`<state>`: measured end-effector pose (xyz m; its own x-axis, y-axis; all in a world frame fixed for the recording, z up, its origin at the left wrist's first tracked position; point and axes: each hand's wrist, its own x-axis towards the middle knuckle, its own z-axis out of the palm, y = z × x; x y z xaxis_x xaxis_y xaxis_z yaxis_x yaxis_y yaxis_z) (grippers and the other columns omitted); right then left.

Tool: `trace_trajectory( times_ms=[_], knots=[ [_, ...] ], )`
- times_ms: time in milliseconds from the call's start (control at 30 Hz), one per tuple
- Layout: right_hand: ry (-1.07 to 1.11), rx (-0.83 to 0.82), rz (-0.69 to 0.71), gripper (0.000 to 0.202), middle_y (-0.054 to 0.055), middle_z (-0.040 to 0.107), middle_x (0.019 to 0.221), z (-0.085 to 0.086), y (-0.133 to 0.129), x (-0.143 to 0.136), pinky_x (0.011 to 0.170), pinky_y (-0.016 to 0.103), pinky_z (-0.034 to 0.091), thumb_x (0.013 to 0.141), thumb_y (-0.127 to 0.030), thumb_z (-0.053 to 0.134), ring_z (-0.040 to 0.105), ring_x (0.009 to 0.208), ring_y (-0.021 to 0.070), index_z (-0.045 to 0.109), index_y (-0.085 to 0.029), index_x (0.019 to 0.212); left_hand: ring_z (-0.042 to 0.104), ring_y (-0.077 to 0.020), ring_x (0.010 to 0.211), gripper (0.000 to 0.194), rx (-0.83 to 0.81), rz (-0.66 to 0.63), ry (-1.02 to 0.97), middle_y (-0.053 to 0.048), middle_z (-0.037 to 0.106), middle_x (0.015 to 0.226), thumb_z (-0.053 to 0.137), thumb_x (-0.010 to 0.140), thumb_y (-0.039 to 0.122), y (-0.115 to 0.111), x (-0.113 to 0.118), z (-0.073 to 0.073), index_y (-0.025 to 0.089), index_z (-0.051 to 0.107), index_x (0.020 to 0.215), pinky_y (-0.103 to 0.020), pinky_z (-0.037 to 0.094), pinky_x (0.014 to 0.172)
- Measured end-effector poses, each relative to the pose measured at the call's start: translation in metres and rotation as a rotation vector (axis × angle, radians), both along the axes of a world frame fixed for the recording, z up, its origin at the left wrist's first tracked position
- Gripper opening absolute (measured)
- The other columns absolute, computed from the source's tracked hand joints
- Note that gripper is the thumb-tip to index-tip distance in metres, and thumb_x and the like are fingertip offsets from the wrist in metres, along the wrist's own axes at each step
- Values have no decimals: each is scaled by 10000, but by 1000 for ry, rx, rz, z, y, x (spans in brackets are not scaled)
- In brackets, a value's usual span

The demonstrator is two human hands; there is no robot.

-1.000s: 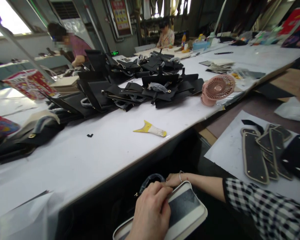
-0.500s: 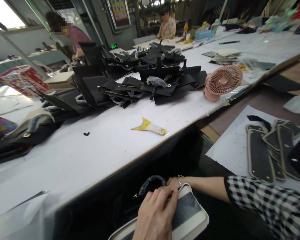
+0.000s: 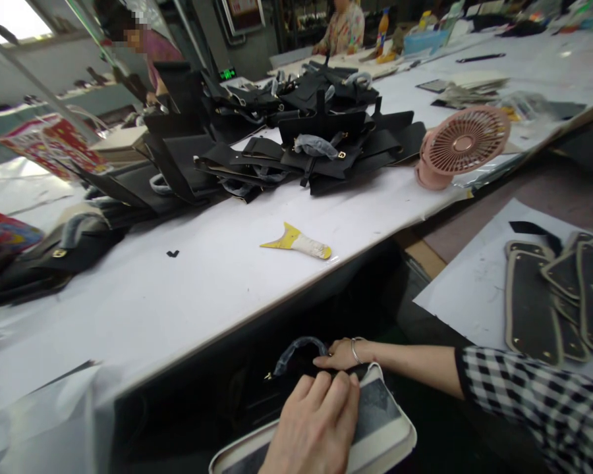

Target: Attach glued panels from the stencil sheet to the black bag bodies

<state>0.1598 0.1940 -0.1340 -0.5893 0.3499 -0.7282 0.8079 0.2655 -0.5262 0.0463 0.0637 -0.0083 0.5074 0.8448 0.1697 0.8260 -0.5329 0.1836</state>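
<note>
The white bench lies bare along its near edge but for a yellow scraper. Black bag parts heap toward the far edge; a pink fan crowds the right-hand end.

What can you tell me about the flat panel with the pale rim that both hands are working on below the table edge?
The panel is a flat, rounded-corner piece with a dark grey centre and a thick cream border, leather-like in look. It lies tilted low in the frame, below the white table. The left hand presses flat on it; the right hand meets its far edge beside a plastic-wrapped handle.
</note>
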Motion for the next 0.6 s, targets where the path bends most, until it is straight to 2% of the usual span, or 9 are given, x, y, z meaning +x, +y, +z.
trace_trajectory(
  times_ms=[67,167,267,333,433,500,533,600],
  knots=[
    [-35,11,26,422,74,708,982,13,8,1,874,444,528,913,-551,590,674,935,218,679,-142,964,572,-205,815,358,-27,-5,88,-105,659,1064,409,933,121,1,3,9,46,533,1261,-331,435,664],
    [43,88,-7,480,103,730,986,46,21,7,907,429,490,920,-606,511,672,996,267,711,-170,903,556,-220,857,412,-49,22,133,-108,640,1117,486,900,177,-1,7,17,54,522,1292,-338,455,708],
    [173,115,-69,557,71,748,964,82,24,7,777,302,508,980,-595,331,697,884,215,717,-195,953,546,-228,898,436,-31,47,162,-117,618,1149,484,889,189,-5,11,17,43,529,1297,-344,473,756],
    [217,101,-94,590,52,756,935,100,17,0,663,246,501,997,-581,269,697,788,171,710,-190,1003,549,-230,902,410,4,73,189,-123,611,1134,460,880,147,-8,15,14,42,561,1263,-348,479,751],
    [200,113,-79,592,64,763,888,111,0,-16,648,241,497,986,-581,303,695,770,177,730,-173,948,567,-252,929,382,25,133,214,-139,619,1093,445,873,129,-14,24,14,39,605,1208,-368,500,759],
    [157,138,-28,623,89,763,863,113,-10,-24,684,272,505,978,-596,305,700,784,209,746,-165,886,571,-281,1008,411,-4,168,185,-173,619,1134,453,875,142,-20,27,20,8,583,1241,-401,508,845],
    [137,156,9,649,103,762,862,113,-14,-27,706,295,508,976,-607,287,703,800,231,751,-165,873,567,-291,1054,421,-32,175,131,-182,618,1164,463,873,147,-24,27,25,5,573,1253,-414,499,900],
    [105,200,100,693,129,760,885,114,-20,-28,760,358,508,977,-618,239,706,851,282,761,-170,888,569,-270,1100,395,-123,184,-76,-145,637,1192,486,867,139,-35,18,34,69,593,1241,-402,466,991]
  ],
)
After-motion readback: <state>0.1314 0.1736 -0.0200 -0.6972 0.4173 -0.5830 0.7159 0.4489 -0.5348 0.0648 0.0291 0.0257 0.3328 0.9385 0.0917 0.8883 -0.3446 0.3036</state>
